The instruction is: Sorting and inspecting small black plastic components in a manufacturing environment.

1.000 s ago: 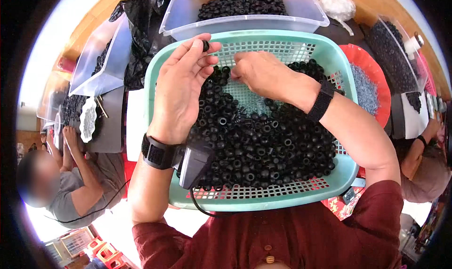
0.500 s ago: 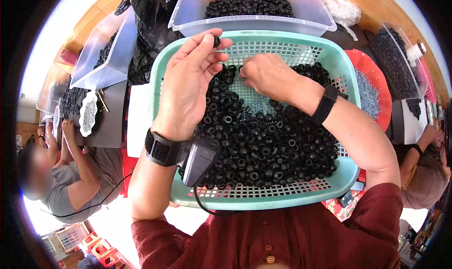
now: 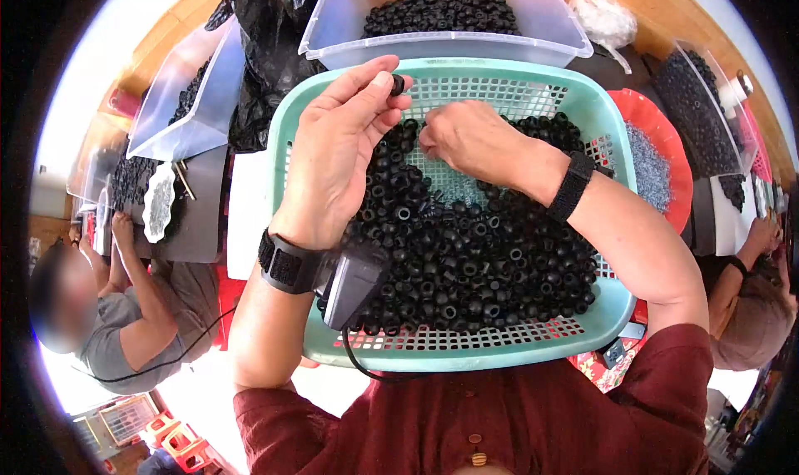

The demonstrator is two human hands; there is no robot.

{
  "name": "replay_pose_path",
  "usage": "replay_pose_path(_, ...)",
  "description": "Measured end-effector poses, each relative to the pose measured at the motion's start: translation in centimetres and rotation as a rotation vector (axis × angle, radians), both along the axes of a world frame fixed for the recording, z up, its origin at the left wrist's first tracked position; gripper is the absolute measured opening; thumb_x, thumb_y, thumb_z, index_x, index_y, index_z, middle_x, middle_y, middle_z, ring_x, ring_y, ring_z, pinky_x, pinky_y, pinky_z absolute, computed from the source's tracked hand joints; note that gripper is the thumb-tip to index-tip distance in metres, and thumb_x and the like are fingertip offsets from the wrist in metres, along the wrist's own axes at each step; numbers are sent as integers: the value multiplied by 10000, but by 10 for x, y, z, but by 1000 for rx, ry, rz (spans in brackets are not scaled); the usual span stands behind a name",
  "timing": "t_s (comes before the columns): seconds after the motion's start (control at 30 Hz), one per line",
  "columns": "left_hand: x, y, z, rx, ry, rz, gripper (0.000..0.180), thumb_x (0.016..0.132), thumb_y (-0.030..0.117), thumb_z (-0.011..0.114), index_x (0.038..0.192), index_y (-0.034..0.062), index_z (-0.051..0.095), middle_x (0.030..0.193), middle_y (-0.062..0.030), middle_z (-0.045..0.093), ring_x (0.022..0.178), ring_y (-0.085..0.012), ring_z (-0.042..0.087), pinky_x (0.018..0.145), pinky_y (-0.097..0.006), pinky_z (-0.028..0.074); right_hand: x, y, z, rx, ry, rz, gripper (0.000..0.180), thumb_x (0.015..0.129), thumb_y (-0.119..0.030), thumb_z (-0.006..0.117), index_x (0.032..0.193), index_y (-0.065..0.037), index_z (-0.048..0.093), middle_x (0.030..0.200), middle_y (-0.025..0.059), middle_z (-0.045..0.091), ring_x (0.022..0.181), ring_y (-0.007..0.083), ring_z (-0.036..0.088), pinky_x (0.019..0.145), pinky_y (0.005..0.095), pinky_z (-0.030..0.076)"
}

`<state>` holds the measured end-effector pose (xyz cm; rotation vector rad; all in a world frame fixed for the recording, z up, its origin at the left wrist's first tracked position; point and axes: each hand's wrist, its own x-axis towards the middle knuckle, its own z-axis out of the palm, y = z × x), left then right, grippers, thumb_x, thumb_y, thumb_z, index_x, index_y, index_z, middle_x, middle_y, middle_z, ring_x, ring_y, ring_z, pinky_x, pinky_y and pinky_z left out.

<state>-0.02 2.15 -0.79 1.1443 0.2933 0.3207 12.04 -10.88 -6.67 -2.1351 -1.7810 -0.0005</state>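
Between the thumb and fingers of my left hand [image 3: 333,146] is a small black ring-shaped part [image 3: 398,85], raised over the far left rim of a green plastic basket [image 3: 454,361]. My right hand [image 3: 478,142] is at the far middle of the basket, knuckles up, its fingers drawn together; whatever they pinch is hidden. Many loose black rounded parts with holes [image 3: 466,267] are heaped in the basket below both hands. Just below my right hand, small pale clear pieces [image 3: 458,192] lie in a gap among them.
A clear bin [image 3: 449,46] of black parts stands behind the basket, beside a black plastic bag [image 3: 270,55]. To the right is a red tray [image 3: 678,167] with bluish small pieces [image 3: 649,163]. Other people sit left and right. A dark device [image 3: 354,288] with a cable is strapped to my left wrist.
My left hand has shifted slightly right with the black part, which now shows more clearly. My right hand has moved a little left and down, fingers still together.
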Motion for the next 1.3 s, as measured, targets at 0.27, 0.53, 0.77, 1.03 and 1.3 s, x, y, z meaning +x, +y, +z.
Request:
replay_pose_path(0.27,0,2,-1,-8,7,-31,286,915,118,581,1159,-32,581,1009,-74,637,880,-123,603,811,-235,473,4,-1,4,-50,-33,-18,72,768,-80,589,763,-26,637,779,146,630,728,349,619,644,451,493)
replay_pose_path(0.53,-1,3,3,5,3,-36,283,919,101,567,1166,-37,576,1027,-81,631,923,-141,609,856,-253,479,-1,-1,2,17,72,-35,162,745,-52,646,902,-52,686,819,129,622,763,338,617,685,433,497)
replay_pose_path(0.77,-1,3,5,-1,-8,-51,288,907,70,572,1173,-41,570,1022,-90,628,929,-149,608,849,-251,483,1,1,-3,33,53,-23,94,768,-80,626,832,-35,679,788,131,602,750,339,610,663,439,492)
replay_pose_path(1.03,0,5,3,-13,9,-23,274,909,58,564,1167,-32,584,1027,-88,632,912,-146,610,829,-247,492,2,4,0,31,22,-34,83,742,-75,615,765,4,620,774,173,614,710,373,610,633,434,494)
replay_pose_path(1.3,-3,-2,5,39,-13,33,255,881,6,576,1133,-28,595,1027,-88,630,937,-182,628,851,-269,503,-1,-7,59,547,559,-182,120,746,-64,696,782,26,626,678,119,645,603,174,643,556,294,502)
